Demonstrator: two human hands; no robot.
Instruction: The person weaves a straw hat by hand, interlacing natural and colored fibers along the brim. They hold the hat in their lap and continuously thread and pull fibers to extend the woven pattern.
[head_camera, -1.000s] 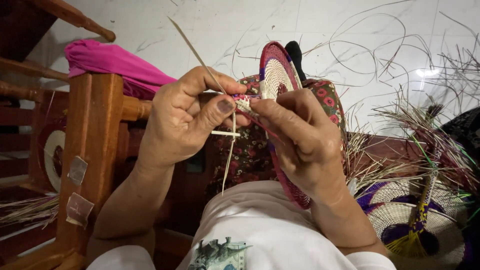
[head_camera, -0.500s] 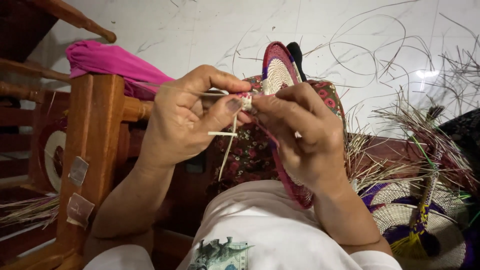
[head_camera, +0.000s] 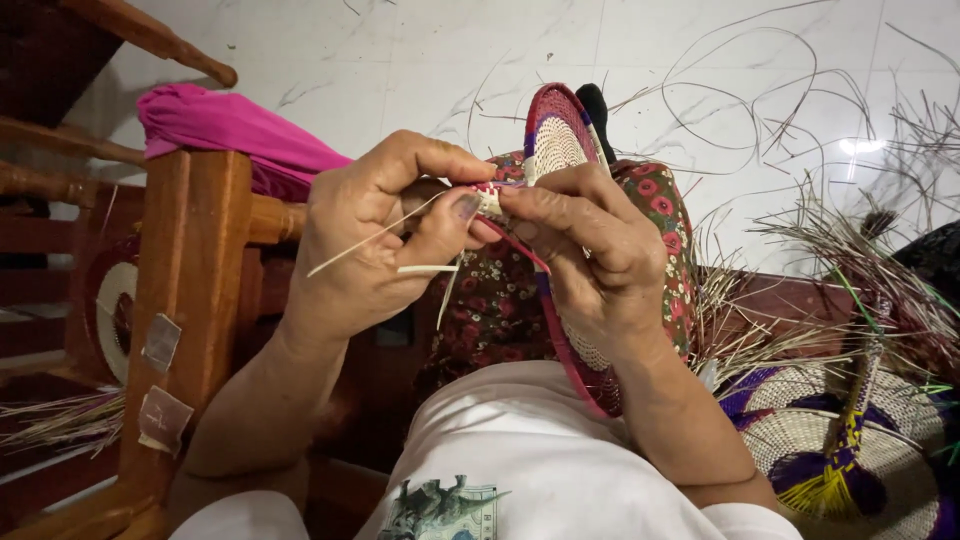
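A round woven disc (head_camera: 556, 140) with pink, purple and cream rings stands on edge in front of me, resting on my floral-clad lap. My left hand (head_camera: 385, 235) pinches a pale straw strand (head_camera: 370, 237) at the disc's rim, thumb pressed to the fingertips. My right hand (head_camera: 590, 250) grips the disc's rim from the right, its fingertips meeting the left hand's at the rim. Short straw ends stick out below the pinch. The lower half of the disc is hidden behind my right hand and wrist.
A wooden chair frame (head_camera: 190, 270) stands at the left, with a pink cloth (head_camera: 235, 130) draped over it. Finished woven baskets (head_camera: 840, 440) in purple and cream lie at the lower right. Loose straw fibres (head_camera: 800, 230) spread over the white tiled floor.
The long strand that stood up above my left hand has been pulled down and now runs out to the lower left. Both hands stay at the rim.
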